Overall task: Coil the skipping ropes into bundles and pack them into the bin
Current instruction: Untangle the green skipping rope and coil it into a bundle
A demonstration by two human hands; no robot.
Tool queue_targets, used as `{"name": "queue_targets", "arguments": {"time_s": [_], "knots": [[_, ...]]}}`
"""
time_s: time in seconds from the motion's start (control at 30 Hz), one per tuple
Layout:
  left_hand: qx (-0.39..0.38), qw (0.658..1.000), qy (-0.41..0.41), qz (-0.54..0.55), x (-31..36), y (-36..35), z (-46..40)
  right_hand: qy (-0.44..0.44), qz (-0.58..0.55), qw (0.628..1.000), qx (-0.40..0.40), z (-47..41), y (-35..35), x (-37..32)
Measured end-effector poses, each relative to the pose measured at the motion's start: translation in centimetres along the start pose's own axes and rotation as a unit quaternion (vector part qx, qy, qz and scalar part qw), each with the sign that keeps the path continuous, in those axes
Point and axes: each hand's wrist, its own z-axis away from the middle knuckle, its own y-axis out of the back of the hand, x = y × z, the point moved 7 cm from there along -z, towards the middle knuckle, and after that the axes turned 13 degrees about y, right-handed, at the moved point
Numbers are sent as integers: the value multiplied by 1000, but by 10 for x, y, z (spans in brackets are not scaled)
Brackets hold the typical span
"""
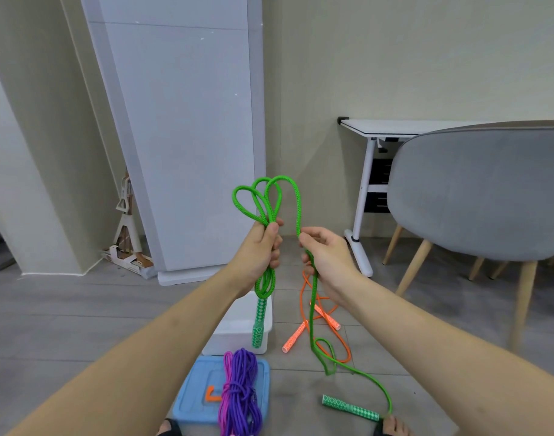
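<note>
My left hand [264,247] is closed around several loops of a green skipping rope [297,202], which stand up above the fist. One green handle [259,322] hangs below that hand, over the white bin [238,328]. My right hand [327,253] pinches the same rope a little to the right; the strand runs down from it to the second green handle [351,408] lying on the floor. An orange skipping rope [319,313] lies loose on the floor beside the bin. A coiled purple and pink bundle [239,394] rests on the blue lid [194,391].
A grey chair [477,190] on wooden legs stands at the right, with a white desk [382,129] behind it. A tall white panel [187,136] leans against the wall at the back, cardboard scraps [128,256] at its foot. My toes [392,427] show at the bottom edge.
</note>
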Motion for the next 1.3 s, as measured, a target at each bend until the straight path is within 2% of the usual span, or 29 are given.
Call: {"name": "queue_targets", "arguments": {"time_s": [0.3, 0.53, 0.77, 0.83, 0.9, 1.0, 1.07, 1.17, 1.3], "knots": [[-42, 999, -17, -30, -2, -15, 5, -36, -63, 997, 23, 4, -12, 5], [-39, 998, -23, -54, -2, -17, 4, -42, -98, 994, 40, 4, -11, 2], [-5, 999, 11, -52, -9, -11, 1, -66, -56, 996, -18, 8, -15, 4], [12, 1000, 16, -18, -9, -7, -1, -70, -30, 996, -53, 9, -16, 4], [43, 996, 29, 70, -6, 2, -4, -77, 0, 993, -91, 11, -14, 6], [38, 963, 43, 263, -2, 18, -12, -66, 52, 985, -152, 13, -3, 11], [43, 937, 53, 343, 1, 33, -17, -58, 77, 973, -208, 15, 7, 12], [72, 924, 58, 371, 2, 56, -22, -65, 132, 953, -265, 14, 33, 14], [83, 930, 53, 354, 5, 78, -23, -70, 188, 950, -240, 1, 75, 15]]}}
